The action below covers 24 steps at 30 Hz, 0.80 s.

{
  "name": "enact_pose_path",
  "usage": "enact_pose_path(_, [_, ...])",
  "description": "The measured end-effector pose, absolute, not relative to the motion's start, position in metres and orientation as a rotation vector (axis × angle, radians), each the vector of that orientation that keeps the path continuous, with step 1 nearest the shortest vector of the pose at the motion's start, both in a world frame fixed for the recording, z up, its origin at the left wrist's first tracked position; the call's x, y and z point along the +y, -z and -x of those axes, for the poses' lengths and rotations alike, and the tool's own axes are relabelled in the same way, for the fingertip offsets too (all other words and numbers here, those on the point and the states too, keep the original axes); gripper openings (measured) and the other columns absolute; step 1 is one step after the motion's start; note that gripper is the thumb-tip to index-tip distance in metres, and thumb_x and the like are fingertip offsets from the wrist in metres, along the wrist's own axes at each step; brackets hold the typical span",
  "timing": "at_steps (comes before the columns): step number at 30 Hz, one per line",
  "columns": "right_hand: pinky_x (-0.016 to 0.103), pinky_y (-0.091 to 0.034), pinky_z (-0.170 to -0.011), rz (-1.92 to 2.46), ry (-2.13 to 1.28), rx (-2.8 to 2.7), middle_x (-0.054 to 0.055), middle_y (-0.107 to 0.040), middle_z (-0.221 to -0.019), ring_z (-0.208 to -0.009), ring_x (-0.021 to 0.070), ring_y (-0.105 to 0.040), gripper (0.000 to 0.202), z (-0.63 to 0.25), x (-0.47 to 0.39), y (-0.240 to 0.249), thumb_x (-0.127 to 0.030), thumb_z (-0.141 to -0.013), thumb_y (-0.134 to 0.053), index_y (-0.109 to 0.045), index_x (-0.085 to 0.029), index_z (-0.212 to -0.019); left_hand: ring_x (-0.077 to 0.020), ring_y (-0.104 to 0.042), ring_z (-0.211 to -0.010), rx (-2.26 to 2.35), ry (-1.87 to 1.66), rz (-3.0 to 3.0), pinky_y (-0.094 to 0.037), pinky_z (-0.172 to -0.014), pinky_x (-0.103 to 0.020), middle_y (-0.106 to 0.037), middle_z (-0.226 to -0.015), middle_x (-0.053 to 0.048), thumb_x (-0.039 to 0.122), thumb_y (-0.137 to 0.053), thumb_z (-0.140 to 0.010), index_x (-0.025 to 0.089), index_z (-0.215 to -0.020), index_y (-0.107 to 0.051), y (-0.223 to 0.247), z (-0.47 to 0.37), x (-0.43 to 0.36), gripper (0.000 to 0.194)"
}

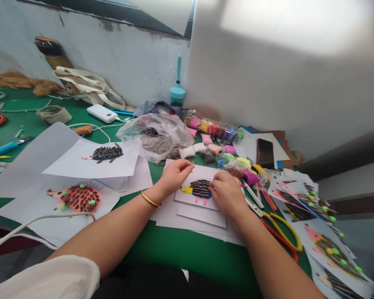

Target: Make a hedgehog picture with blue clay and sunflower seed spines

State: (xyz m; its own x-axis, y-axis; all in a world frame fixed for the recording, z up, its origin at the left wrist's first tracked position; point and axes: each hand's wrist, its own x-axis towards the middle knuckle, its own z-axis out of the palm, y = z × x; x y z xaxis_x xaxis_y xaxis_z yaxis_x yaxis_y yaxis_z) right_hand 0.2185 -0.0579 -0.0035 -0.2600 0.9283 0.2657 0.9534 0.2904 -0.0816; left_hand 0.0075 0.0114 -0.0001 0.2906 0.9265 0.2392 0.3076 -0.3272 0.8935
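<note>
A hedgehog picture with a yellow face, a dark blue body, striped seeds as spines and pink feet lies on a white sheet in front of me. Just above its head is my left hand, thumb and forefinger pinched together; what they may hold is too small to name. My right hand rests at the right end of the hedgehog, with its fingers bent and the fingertips touching the blue body. Whether a seed is under those fingers is hidden.
Clay packets and a plastic bag of seeds lie behind the sheet. Scissors are beside my right forearm. Finished hedgehog pictures pile up at right, others at left. A phone and a power bank lie farther back.
</note>
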Motion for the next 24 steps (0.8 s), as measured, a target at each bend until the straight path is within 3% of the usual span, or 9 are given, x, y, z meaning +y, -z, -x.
enact_pose_path(7, [0.037, -0.034, -0.078, 1.692, 0.058, -2.245, 0.005, -0.064, -0.099, -0.096, 0.0231, -0.055, 0.005, -0.230, -0.059, -0.002, -0.026, -0.085, -0.069, -0.072, -0.023, -0.085, -0.0162, -0.063, -0.076, 1.122, -1.037, -1.821, -0.047, -0.070, -0.027, -0.071, -0.081, -0.002, 0.036, -0.058, -0.087, 0.018, -0.082, -0.069, 0.000, -0.006, 0.012, 0.022])
enact_pose_path(17, [0.035, -0.038, -0.078, 1.657, -0.069, -2.211, 0.005, -0.063, -0.097, -0.092, 0.0220, -0.057, 0.011, -0.242, -0.056, 0.000, -0.022, -0.085, -0.068, -0.076, -0.027, -0.091, -0.0167, -0.063, -0.074, 1.151, -1.090, -1.795, -0.049, -0.070, -0.028, -0.070, -0.078, -0.003, 0.036, -0.058, -0.086, 0.017, -0.083, -0.069, -0.006, 0.001, 0.016, 0.022])
enact_pose_path(24, [0.034, -0.038, -0.076, 1.651, -0.060, -2.201, 0.005, -0.063, -0.093, -0.089, 0.0210, -0.057, 0.011, -0.241, -0.054, 0.006, -0.023, -0.086, -0.067, -0.077, -0.027, -0.088, -0.0166, -0.061, -0.070, 1.274, -1.231, -1.692, -0.051, -0.060, -0.027, -0.067, -0.079, -0.003, 0.042, -0.055, -0.088, 0.018, -0.091, -0.069, -0.001, 0.021, 0.037, 0.028])
